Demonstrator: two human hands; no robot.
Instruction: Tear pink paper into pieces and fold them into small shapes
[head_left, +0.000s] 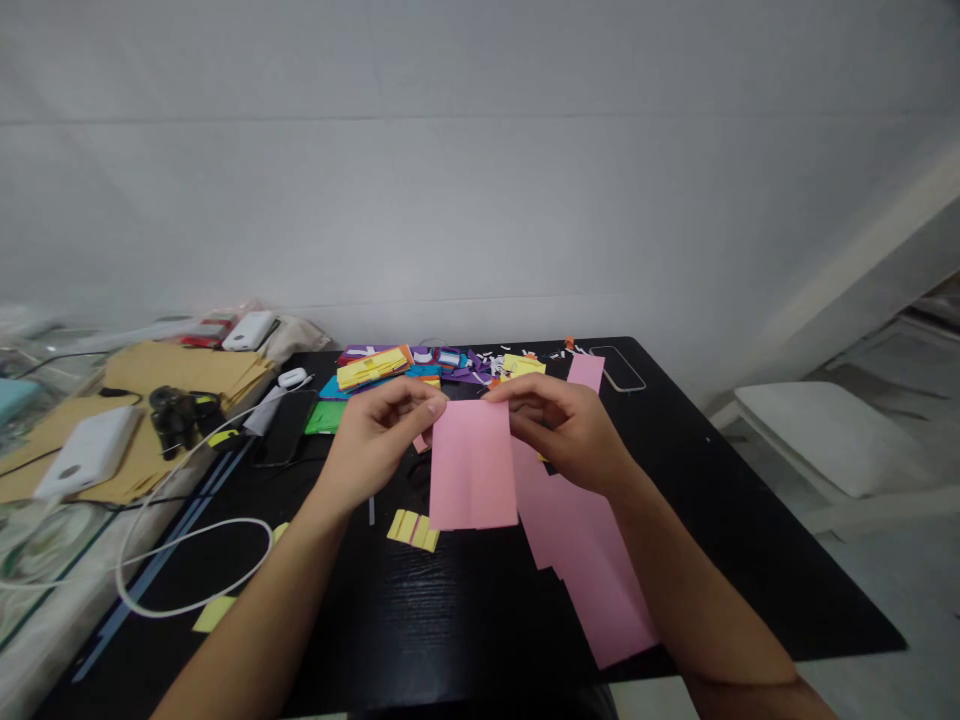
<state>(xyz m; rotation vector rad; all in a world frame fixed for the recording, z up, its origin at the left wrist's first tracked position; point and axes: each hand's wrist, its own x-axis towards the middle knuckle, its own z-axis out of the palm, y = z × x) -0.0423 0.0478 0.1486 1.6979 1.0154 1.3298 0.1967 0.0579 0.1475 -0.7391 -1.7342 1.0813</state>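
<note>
A pink sheet of paper (474,466) with a faint vertical crease hangs upright between my hands, above the black table. At its upper left corner my left hand (390,425) pinches the edge between thumb and fingers. My right hand (566,425) grips the upper right corner, its thumb partly hidden. Behind and to the right, more pink sheets (600,560) lie overlapping under my right forearm. Left of the held sheet's lower edge rests a small folded yellow paper piece (414,530) with a pink stripe.
Folded yellow papers (373,367) and purple and white scraps lie at the table's back. A dark phone (286,428) is to the left, near a looping white cable (270,545). A clear phone case (621,370) lies back right; a white stool (832,435) stands beyond the table (720,560).
</note>
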